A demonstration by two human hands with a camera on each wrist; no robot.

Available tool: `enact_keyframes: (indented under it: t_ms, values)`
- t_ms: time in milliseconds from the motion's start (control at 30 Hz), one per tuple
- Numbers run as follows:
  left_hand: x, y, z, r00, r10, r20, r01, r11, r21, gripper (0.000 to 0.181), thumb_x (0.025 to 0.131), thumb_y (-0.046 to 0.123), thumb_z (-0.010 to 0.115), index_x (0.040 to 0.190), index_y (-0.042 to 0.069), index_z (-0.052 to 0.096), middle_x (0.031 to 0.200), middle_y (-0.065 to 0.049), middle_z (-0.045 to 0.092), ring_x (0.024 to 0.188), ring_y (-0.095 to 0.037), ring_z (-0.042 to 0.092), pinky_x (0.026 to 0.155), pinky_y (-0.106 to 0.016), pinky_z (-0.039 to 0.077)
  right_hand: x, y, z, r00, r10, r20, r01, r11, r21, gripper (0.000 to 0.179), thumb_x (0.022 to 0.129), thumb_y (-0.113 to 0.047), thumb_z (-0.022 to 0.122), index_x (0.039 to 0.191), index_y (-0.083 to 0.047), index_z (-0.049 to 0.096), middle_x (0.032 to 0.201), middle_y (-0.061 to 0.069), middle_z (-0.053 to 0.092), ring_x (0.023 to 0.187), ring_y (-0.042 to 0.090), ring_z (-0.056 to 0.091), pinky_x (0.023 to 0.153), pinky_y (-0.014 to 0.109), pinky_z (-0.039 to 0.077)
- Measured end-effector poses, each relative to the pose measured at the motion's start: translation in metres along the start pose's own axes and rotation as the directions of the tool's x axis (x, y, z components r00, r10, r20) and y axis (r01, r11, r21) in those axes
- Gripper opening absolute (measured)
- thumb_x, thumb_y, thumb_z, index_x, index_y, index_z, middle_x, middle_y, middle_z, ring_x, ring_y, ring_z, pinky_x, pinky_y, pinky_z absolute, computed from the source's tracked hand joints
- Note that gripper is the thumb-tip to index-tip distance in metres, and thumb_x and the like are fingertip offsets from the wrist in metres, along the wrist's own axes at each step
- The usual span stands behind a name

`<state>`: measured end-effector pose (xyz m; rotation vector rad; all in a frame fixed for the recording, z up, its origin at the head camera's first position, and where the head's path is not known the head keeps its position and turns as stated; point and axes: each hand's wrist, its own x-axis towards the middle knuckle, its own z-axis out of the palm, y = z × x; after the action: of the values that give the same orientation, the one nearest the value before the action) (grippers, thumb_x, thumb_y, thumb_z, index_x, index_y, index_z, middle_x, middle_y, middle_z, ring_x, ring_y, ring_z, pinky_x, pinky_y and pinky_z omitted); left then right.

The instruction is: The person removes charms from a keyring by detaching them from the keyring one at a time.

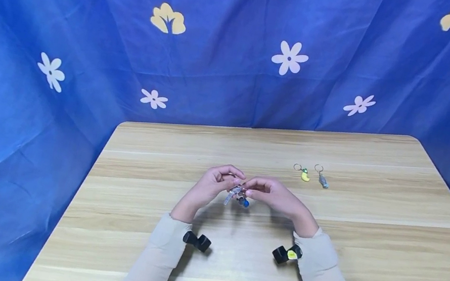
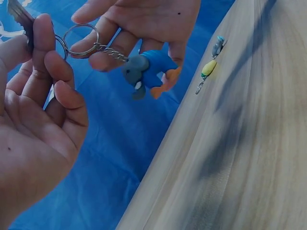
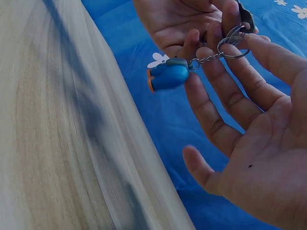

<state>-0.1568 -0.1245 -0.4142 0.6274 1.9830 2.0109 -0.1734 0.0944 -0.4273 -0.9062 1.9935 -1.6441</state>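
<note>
Above the table, my left hand (image 1: pixel 213 186) pinches a metal key (image 2: pixel 23 17) between thumb and fingers. A split key ring (image 2: pixel 82 40) links with the key's ring, and my right hand (image 1: pixel 275 197) grips it at the fingertips. From that ring a short chain (image 3: pixel 208 59) leads to an elephant keychain (image 2: pixel 156 66) with a grey head, blue body and orange feet. The elephant dangles by the right fingers. In the head view both hands meet in front of the body, partly hiding the key and rings.
On the wooden table (image 1: pixel 369 246), to the right and farther back, lie a yellow keychain (image 1: pixel 305 175) with a green top and a grey-blue keychain (image 1: pixel 323 180), each with its own ring. A blue flowered cloth (image 1: pixel 221 59) hangs behind the table.
</note>
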Motion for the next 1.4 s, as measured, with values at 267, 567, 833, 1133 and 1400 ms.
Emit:
enact_keyframes:
  t_ms: [267, 567, 833, 1133, 1400]
  values:
    - [0.001, 0.000, -0.002, 1.000, -0.013, -0.005, 0.013, 0.999, 0.043, 0.015, 0.094, 0.005, 0.053, 0.105, 0.001, 0.063, 0.077, 0.012, 0.069, 0.072, -0.004, 0.062, 0.074, -0.021, 0.049, -0.002, -0.004, -0.004, 1.000, -0.003, -0.022, 0.003, 1.000, -0.026, 0.023, 0.098, -0.016, 0.053, 0.108, 0.000, 0.065, 0.107, 0.014, 0.067, 0.100, 0.013, 0.061, 0.095, 0.039, 0.049]
    - [0.001, 0.003, -0.001, 0.999, -0.047, -0.022, 0.049, 0.994, 0.099, 0.029, 0.094, 0.006, 0.054, 0.114, -0.015, 0.054, 0.076, 0.015, 0.067, 0.072, -0.003, 0.057, 0.073, -0.020, 0.047, -0.009, -0.009, -0.012, 0.997, 0.014, -0.075, -0.006, 0.994, 0.108, 0.028, 0.099, -0.018, 0.053, 0.110, 0.005, 0.062, 0.089, -0.004, 0.067, 0.087, 0.011, 0.064, 0.087, 0.033, 0.053]
    - [0.001, 0.004, -0.001, 0.998, -0.060, -0.030, 0.063, 0.991, 0.116, 0.030, 0.093, 0.006, 0.055, 0.117, -0.013, 0.055, 0.077, 0.015, 0.068, 0.073, -0.003, 0.060, 0.075, -0.021, 0.050, -0.008, -0.012, -0.013, 0.996, -0.017, -0.082, 0.026, 0.994, 0.109, 0.026, 0.099, -0.011, 0.049, 0.110, 0.010, 0.061, 0.086, -0.003, 0.066, 0.084, 0.009, 0.063, 0.081, 0.028, 0.054]
    - [0.004, 0.004, 0.000, 0.998, -0.059, -0.015, 0.060, 0.988, 0.140, 0.035, 0.093, 0.007, 0.057, 0.126, -0.006, 0.056, 0.075, 0.012, 0.068, 0.071, -0.004, 0.060, 0.072, -0.020, 0.050, -0.011, -0.020, -0.017, 0.990, -0.023, -0.137, 0.032, 0.997, 0.064, 0.026, 0.099, -0.012, 0.051, 0.110, 0.008, 0.062, 0.085, -0.002, 0.067, 0.082, 0.010, 0.064, 0.081, 0.027, 0.054]
    - [0.003, 0.006, 0.003, 0.998, -0.063, 0.028, 0.058, 0.987, 0.149, 0.035, 0.094, 0.004, 0.056, 0.127, -0.006, 0.054, 0.078, 0.010, 0.066, 0.071, -0.005, 0.059, 0.072, -0.021, 0.050, -0.012, -0.024, -0.017, 0.988, -0.013, -0.153, 0.026, 0.996, 0.089, 0.026, 0.099, -0.012, 0.052, 0.109, 0.010, 0.062, 0.083, -0.003, 0.068, 0.082, 0.012, 0.065, 0.082, 0.034, 0.055]
